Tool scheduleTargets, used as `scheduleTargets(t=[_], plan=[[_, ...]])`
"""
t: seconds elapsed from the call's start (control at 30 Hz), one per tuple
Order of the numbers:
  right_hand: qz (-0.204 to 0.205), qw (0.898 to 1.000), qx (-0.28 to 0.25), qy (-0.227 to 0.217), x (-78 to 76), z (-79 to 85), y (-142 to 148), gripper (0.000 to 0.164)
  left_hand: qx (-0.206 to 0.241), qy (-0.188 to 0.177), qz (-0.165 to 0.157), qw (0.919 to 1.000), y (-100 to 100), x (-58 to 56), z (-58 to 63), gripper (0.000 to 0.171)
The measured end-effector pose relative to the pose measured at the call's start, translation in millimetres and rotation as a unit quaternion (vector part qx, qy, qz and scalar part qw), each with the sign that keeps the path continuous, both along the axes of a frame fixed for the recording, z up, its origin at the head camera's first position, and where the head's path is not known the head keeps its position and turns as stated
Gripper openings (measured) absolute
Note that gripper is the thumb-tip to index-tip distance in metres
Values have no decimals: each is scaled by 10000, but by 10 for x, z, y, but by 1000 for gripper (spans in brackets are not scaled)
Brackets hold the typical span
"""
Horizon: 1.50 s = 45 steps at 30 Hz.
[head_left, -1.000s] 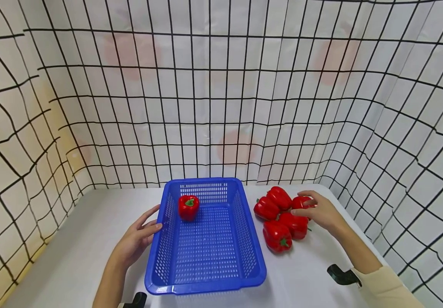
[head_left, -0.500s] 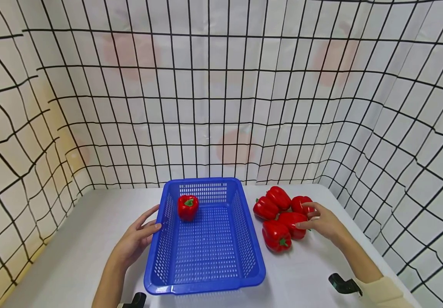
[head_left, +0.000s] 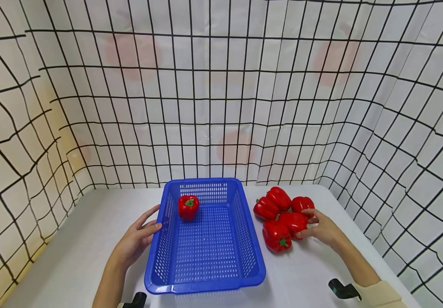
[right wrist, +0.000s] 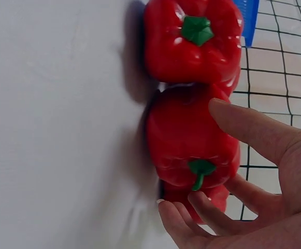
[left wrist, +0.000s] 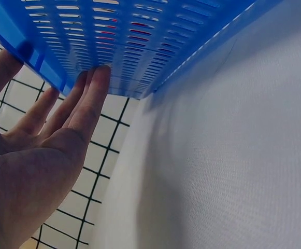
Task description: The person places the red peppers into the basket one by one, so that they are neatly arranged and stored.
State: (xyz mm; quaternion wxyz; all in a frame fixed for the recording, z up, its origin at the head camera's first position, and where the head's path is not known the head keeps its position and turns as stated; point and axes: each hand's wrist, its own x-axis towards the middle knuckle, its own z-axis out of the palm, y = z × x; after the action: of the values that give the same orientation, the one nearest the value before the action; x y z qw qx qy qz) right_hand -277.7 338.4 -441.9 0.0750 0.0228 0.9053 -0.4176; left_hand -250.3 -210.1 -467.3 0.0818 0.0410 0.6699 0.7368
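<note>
A blue plastic basket [head_left: 206,248] with slotted walls stands at the middle of the table. One red bell pepper [head_left: 188,209] sits inside it at the far left. My left hand [head_left: 133,241] holds the basket's left side, thumb at the rim and fingertips against the outer wall [left wrist: 134,39]. To the right of the basket, several red bell peppers lie in a cluster. My right hand [head_left: 321,226] is at the right one of these, a bell pepper [right wrist: 189,135] with a green stem. Its thumb overlaps that pepper, while its other fingers spread loosely around the stem end.
Two bell peppers touch at the back of the cluster, the left one [head_left: 266,208] closer to the basket. Another bell pepper [head_left: 302,204] lies behind my right hand, and one [head_left: 277,236] at the front. A black wire grid [head_left: 225,111] encloses the white table [head_left: 75,248].
My right hand has drawn back from the rear right pepper and come down toward me, to the pepper in front of it. The left hand and basket stay in place.
</note>
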Motion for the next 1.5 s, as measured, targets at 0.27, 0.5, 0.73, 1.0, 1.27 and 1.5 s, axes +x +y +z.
scheduleTargets(t=[0.27, 0.5, 0.73, 1.0, 1.27, 1.5], plan=[[-60, 9999, -96, 5, -16, -69, -11, 88, -30, -26, 50, 10000, 4, 1, -13, 75], [-115, 9999, -21, 100, -12, -96, -10, 84, -35, -56, 61, 10000, 11, 2, -14, 75], [-152, 9995, 111, 238, 14, -48, -7, 79, -11, -68, 75, 9999, 26, 0, -22, 74], [-133, 9997, -40, 195, -2, 123, -40, 87, -28, -58, 14, 10000, 7, -7, -29, 75], [-123, 9989, -376, 241, -7, 372, -130, 88, -111, 20, -49, 9999, -15, 15, -19, 74], [-192, 9983, -380, 408, -51, 518, -232, 89, -119, 72, -63, 9999, -1, 10, -21, 73]])
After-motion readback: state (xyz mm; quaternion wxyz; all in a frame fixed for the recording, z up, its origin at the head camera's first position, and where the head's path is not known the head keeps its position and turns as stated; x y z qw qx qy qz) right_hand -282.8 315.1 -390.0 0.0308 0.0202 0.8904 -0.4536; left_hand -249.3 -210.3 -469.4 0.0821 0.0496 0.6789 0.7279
